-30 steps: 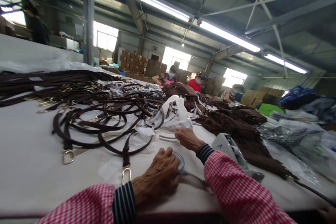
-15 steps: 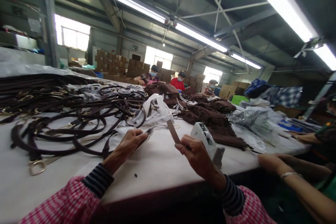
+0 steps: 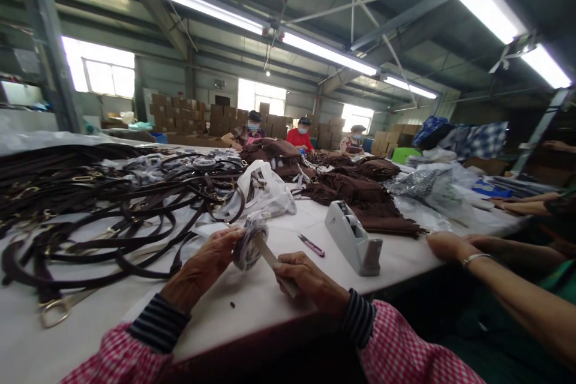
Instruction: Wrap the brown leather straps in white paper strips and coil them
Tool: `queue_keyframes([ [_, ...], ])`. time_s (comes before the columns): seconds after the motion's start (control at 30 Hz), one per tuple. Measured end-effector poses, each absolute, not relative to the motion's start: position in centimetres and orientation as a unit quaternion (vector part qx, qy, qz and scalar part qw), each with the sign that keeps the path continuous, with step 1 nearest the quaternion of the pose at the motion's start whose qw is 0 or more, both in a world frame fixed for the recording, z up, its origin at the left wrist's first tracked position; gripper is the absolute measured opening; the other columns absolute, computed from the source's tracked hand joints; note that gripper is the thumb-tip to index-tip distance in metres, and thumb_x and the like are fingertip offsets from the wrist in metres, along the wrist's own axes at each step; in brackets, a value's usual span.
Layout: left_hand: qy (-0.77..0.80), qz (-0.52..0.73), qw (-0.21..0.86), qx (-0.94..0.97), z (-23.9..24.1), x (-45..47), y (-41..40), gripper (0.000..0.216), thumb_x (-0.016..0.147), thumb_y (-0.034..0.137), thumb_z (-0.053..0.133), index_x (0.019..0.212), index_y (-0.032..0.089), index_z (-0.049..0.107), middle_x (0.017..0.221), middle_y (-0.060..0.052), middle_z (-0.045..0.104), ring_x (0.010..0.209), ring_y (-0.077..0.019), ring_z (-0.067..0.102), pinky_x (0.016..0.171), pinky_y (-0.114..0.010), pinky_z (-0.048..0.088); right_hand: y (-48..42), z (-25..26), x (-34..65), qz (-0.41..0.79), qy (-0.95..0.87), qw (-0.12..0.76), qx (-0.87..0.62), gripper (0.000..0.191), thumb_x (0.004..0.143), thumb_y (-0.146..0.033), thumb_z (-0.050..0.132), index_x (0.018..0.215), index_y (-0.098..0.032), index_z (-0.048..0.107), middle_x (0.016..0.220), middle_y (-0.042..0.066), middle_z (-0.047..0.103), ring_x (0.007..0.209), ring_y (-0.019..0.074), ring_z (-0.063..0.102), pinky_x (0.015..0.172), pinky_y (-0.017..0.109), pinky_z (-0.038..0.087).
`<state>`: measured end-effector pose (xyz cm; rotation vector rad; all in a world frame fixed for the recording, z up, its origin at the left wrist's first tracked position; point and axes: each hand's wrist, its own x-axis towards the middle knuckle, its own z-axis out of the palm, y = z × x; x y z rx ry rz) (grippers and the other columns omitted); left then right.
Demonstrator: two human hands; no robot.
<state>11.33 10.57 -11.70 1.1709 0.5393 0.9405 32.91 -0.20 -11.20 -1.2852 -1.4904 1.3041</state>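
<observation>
My left hand [image 3: 207,264] is closed on a small grey roll of strip material [image 3: 249,245], held just above the white table [image 3: 288,300]. My right hand [image 3: 310,281] pinches the loose end of the strip [image 3: 274,262] that runs off the roll. Both arms wear pink checked sleeves with dark striped cuffs. A grey tape dispenser [image 3: 353,239] stands right of my hands, and a small pink-handled snipper [image 3: 311,245] lies between them.
A tangle of dark brown straps with gold buckles [image 3: 112,204] covers the table's left. Clear plastic bags [image 3: 265,192] and brown fringed pieces [image 3: 360,192] lie behind. Another person's arm [image 3: 495,276] reaches in at right. Three masked workers [image 3: 299,132] sit at the far end by stacked boxes.
My hands lifted off the table and came together; the left now holds the roll, the right pulls its strip end. The view swung right, showing the dispenser and the neighbour's arm.
</observation>
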Motion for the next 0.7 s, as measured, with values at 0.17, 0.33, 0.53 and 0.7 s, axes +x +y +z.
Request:
queue_keyframes([
  [0.17, 0.23, 0.419, 0.708, 0.52, -12.0, 11.2, 10.8, 0.027, 0.08, 0.035, 0.086, 0.094, 0.012, 0.081, 0.094, -0.009, 0.078, 0.078, -0.0192, 0.065, 0.067, -0.026, 0.05, -0.6, -10.2, 32.9, 0.489, -0.606, 0.365, -0.51, 0.031, 0.095, -0.033, 0.053, 0.068, -0.017, 0.055, 0.056, -0.002, 0.051, 0.047, 0.0092, 0.042, 0.047, 0.023, 0.029],
  [0.33, 0.24, 0.423, 0.724, 0.49, -12.0, 11.2, 10.9, 0.028, 0.08, 0.033, 0.086, 0.097, 0.012, 0.08, 0.097, -0.01, 0.078, 0.081, -0.0218, 0.068, 0.07, -0.028, 0.051, -0.6, -10.5, 33.0, 0.476, -0.608, 0.368, -0.519, 0.031, 0.095, -0.028, 0.052, 0.066, -0.018, 0.054, 0.055, -0.002, 0.051, 0.046, 0.0092, 0.043, 0.046, 0.022, 0.03],
  [0.53, 0.244, 0.425, 0.715, 0.499, -12.1, 11.6, 10.6, 0.033, 0.079, 0.038, 0.085, 0.097, 0.012, 0.078, 0.094, -0.01, 0.077, 0.08, -0.0211, 0.067, 0.072, -0.03, 0.052, -0.2, -11.4, 32.8, 0.464, -0.614, 0.38, -0.514, 0.03, 0.096, -0.027, 0.052, 0.067, -0.019, 0.053, 0.054, -0.002, 0.051, 0.044, 0.0091, 0.041, 0.043, 0.022, 0.028],
  [0.7, 0.256, 0.389, 0.689, 0.555, -12.4, 11.9, 10.2, 0.036, 0.079, 0.047, 0.083, 0.087, 0.014, 0.073, 0.08, -0.005, 0.07, 0.072, -0.0179, 0.06, 0.066, -0.028, 0.048, 1.8, -11.9, 32.1, 0.428, -0.626, 0.415, -0.502, 0.037, 0.096, -0.029, 0.055, 0.061, -0.018, 0.052, 0.053, -0.002, 0.051, 0.046, 0.0079, 0.042, 0.046, 0.021, 0.028],
])
